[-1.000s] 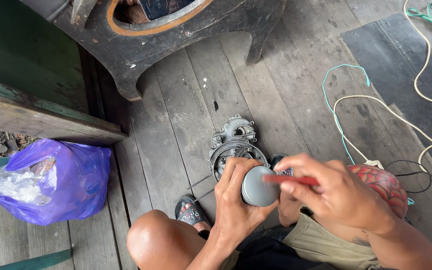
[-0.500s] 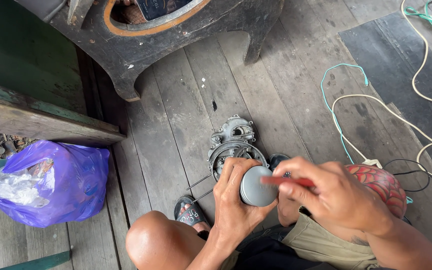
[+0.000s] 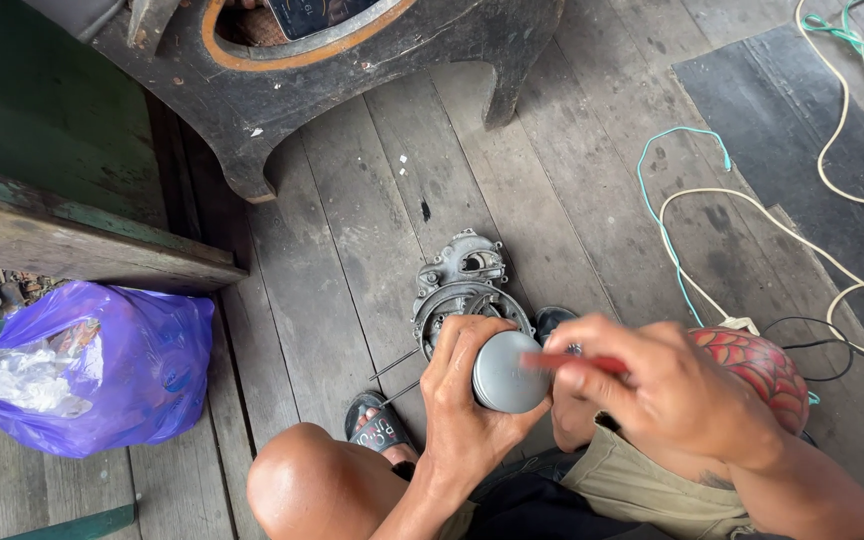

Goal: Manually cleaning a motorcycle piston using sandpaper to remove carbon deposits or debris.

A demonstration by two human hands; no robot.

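- Grey metal cylinder held above the knee, flat round end up, wrapped snugly in the left hand grip.
- Red-handled tool pinched in the right hand grip, tip on the cylinder's end.
- Best kept steady, tool pressure light to avoid slipping.
- Beyond the grip: grey engine casing on the plank floor.

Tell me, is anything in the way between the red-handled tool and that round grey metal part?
Nothing visible. The left hand grips the round grey metal part around its side, leaving its flat face bare. The right hand holds the red-handled tool directly across that face.
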